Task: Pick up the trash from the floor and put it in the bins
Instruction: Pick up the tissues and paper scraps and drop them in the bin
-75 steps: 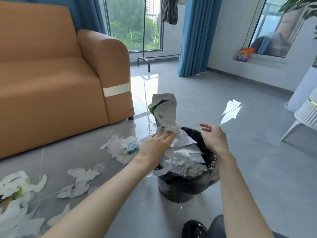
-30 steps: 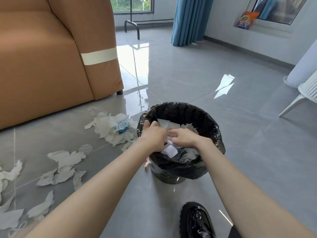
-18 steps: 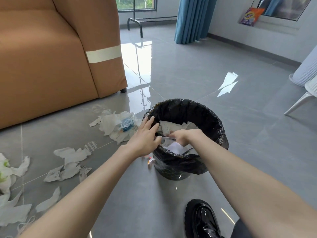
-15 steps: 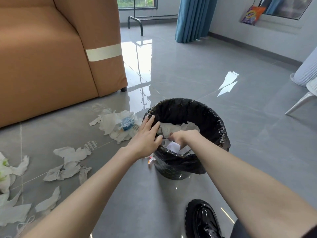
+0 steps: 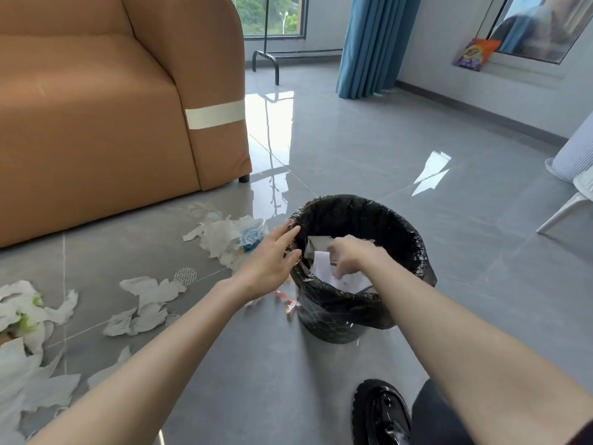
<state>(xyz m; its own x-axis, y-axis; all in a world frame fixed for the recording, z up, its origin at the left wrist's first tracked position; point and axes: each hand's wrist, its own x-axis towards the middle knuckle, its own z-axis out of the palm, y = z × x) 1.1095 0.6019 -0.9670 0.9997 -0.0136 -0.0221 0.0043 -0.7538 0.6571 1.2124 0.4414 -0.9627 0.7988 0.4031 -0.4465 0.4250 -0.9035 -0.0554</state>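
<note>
1. The bin (image 5: 333, 322) is small and round. It stands upright on the floor (image 5: 417, 284), and a black bag lines it and folds over its rim.
2. Crumpled white paper (image 5: 322, 261) lies inside it, below the rim.
3. A white wrapper pile (image 5: 221, 236) with a blue piece lies just left of the bin.
4. Torn white scraps (image 5: 147, 289) lie farther left, and a green-stained heap (image 5: 19, 313) lies at the left edge.
5. Small red-orange bits (image 5: 291, 306) lie at the bin's foot.

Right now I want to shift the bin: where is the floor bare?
Bare tile lies right of the bin, toward the white chair, and behind it toward the curtain. Left of it, toward the sofa, torn paper lies thick.
</note>
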